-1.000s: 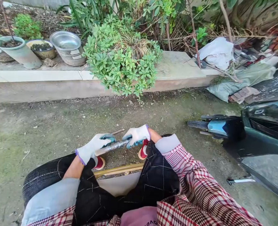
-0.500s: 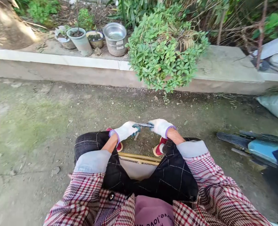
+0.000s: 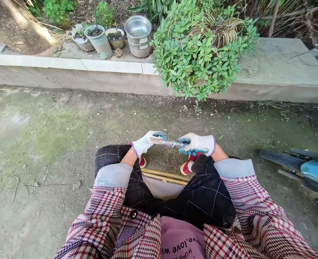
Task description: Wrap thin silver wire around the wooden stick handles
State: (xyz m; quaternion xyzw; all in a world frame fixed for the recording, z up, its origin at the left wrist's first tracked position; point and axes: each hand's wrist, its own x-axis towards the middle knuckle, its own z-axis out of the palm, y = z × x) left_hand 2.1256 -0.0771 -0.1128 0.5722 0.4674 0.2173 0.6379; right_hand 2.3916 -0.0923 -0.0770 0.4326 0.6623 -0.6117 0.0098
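Note:
Both my hands wear white gloves with blue-green coated palms and purple cuffs. Between them, above the ground, lies a short wire-wrapped stick (image 3: 171, 143), held roughly level. Silvery wire is wound round its middle, and a pale, wood-like end shows on the left. My left hand (image 3: 149, 141) is closed on that pale end. The fingers of my right hand (image 3: 197, 144) are wrapped round the other end, which they hide. What the tool is as a whole cannot be made out.
My knees and red shoes (image 3: 187, 167) frame the ground below my hands. A low ledge (image 3: 107, 66) runs ahead, bearing flower pots (image 3: 102, 45), a metal pot (image 3: 138, 39) and a leafy bush (image 3: 196, 54). A partly seen blue-and-black object (image 3: 316, 171) stands at right.
The stick has been turned: its wire winding and pale end now show, where a dark grey part showed before. My hands are slightly farther apart, and the view has shifted a little.

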